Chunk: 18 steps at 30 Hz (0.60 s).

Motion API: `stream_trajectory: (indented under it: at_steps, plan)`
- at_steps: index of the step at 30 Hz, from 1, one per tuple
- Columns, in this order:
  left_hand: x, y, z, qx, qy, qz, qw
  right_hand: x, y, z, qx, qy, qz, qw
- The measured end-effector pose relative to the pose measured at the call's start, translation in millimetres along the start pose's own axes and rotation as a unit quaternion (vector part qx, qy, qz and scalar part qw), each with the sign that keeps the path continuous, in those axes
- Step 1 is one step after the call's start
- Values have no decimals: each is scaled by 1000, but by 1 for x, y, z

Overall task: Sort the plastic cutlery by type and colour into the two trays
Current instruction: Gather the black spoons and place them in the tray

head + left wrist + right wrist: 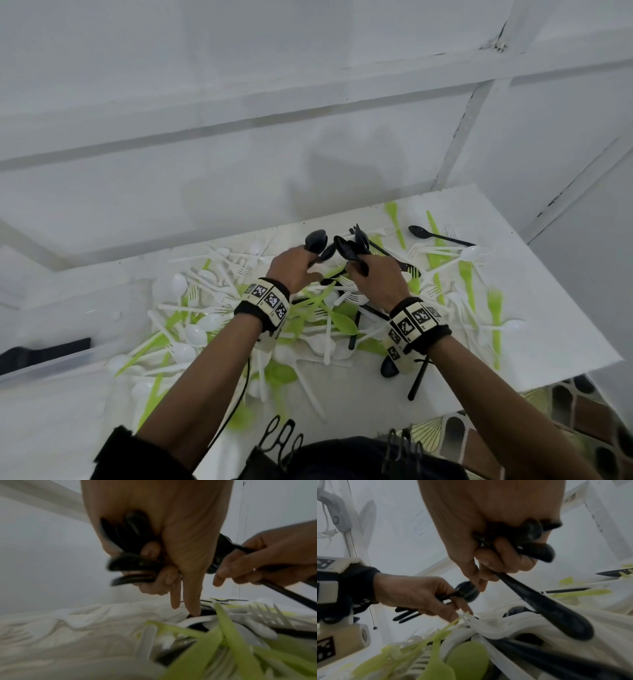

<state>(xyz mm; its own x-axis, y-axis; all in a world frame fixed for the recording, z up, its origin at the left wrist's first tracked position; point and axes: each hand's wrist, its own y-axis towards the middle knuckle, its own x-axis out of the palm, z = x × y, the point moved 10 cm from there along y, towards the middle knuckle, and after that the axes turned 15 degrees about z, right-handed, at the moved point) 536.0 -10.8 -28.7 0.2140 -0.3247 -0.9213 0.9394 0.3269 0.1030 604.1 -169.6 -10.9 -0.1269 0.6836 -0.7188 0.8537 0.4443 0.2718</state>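
A heap of white, green and black plastic cutlery (308, 315) covers the white table (534, 329). Above its middle my left hand (294, 267) grips a bundle of black spoons (315, 241), bowls pointing away; in the left wrist view the left hand (171, 561) curls round the black spoons (133, 563) while its thumb and forefinger point down at the heap. My right hand (373, 270) grips another bunch of black spoons (352, 245). In the right wrist view the right hand (496, 555) holds the black handles (544, 608) slanting down to the heap.
A clear plastic tray (68, 329) stands at the table's left, with dark cutlery (44, 353) inside it. Loose black spoons (435, 234), green forks (495, 315) and white spoons (507, 325) lie at the right. The table's front edge (479, 401) runs just below my right wrist.
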Motion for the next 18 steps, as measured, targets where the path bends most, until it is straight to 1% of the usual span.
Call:
stream_trajectory:
  at_steps: [1,3,8,12,14,16,18]
  plan:
    - [8,0,0,-1,15,-24,1000,-1,2,-1,0,3,3,1000]
    - [17,-3,2,-1,13,-35,999,-1,3,-1,0,7,7,1000]
    - [11,-2,-7,2,-8,5,1000,1,-1,14,16,-4,-2,1000]
    - [15,5,0,39,35,-46,998,5,-3,17,24,-4,-12,1000]
    - [22,4,9,54,40,-62,996,5,-2,16,29,3,-10,1000]
    - [28,0,13,56,34,-62,996,3,-1,17,34,5,-8,999]
    - [23,-1,14,61,42,-37,997,3,-3,19,41,4,-9,999]
